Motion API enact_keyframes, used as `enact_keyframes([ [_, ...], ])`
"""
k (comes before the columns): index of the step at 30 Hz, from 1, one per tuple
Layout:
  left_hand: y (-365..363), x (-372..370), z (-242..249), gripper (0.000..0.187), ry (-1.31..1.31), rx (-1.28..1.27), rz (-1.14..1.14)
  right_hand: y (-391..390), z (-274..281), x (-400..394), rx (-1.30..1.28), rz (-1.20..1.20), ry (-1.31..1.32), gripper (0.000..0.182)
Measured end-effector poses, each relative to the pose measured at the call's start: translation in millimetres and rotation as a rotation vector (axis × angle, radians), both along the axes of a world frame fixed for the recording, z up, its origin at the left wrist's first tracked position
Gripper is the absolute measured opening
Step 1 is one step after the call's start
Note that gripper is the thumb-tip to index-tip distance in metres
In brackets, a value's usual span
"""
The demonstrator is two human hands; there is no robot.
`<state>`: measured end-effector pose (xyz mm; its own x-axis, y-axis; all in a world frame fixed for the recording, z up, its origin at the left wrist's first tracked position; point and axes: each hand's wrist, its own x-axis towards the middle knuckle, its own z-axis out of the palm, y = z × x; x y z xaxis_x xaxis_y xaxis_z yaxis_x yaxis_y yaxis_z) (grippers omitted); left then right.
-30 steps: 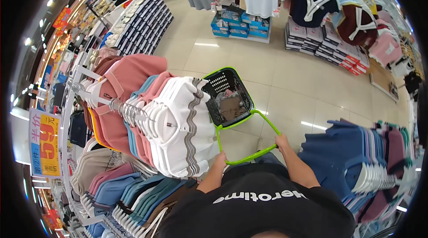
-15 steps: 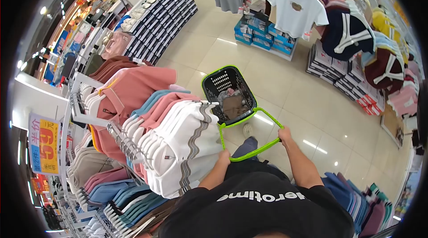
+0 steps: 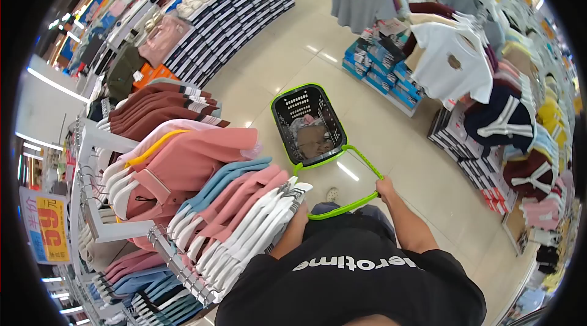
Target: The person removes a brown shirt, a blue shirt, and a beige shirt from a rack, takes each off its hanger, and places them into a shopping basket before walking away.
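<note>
A black shopping basket (image 3: pixel 282 124) with a bright green rim is out in front of me on the tiled floor. Crumpled brown and greyish cloth (image 3: pixel 313 139) lies inside it. Its green pull handle (image 3: pixel 346 206) reaches back to my body. My right hand (image 3: pixel 384 188) is closed round the handle's right corner. My left hand (image 3: pixel 301 213) is at the left corner, its fingers partly hidden beside white shirts (image 3: pixel 269 207) on hangers. One pale shoe (image 3: pixel 332 194) shows below the handle.
A clothes rack (image 3: pixel 125 228) with pink, blue and white shirts stands close on my left. Stacked shoe boxes (image 3: pixel 235 14) line the far left. Blue boxes (image 3: pixel 382 69) and hanging T-shirts (image 3: pixel 452 60) border the aisle on the right.
My view has shifted forward along the aisle, and the racks have moved relative to me. The basket moves along with me, both hands staying at its handle.
</note>
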<state>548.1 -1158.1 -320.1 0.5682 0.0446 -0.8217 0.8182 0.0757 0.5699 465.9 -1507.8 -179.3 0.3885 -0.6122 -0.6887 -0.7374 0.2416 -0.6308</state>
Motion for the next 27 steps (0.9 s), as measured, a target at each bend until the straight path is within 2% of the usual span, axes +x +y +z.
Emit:
enact_keyframes([
  [3,-12.6,20.1,9.5,0.018,0.039,0.005,0.039,-19.9,2.3,45.8,-0.008,0.069,0.011,0.030],
  [9,-40.2,43.8,-2.7,0.018,0.099,-0.071,0.171,-40.0,11.6,126.5,-0.019,0.182,0.065,0.031],
  [16,-67.1,97.2,-27.4,0.019,0.058,-0.209,0.372,-70.2,1.6,210.1,0.044,0.309,0.063,0.034],
  [19,-77.0,141.9,-20.9,0.019,0.029,-0.227,0.445,-82.1,-19.3,261.5,0.038,0.375,0.024,0.032],
  [21,-82.4,172.2,19.5,0.022,0.126,0.022,0.383,-86.7,-22.9,300.0,0.034,0.427,0.022,0.031],
  [23,-92.7,196.2,37.2,0.023,0.103,0.095,0.431,-91.2,-28.7,341.2,0.039,0.478,0.019,0.030],
  [27,-101.5,245.1,36.5,0.029,0.138,0.187,0.506,-94.7,-34.2,435.8,0.066,0.580,-0.080,0.027],
])
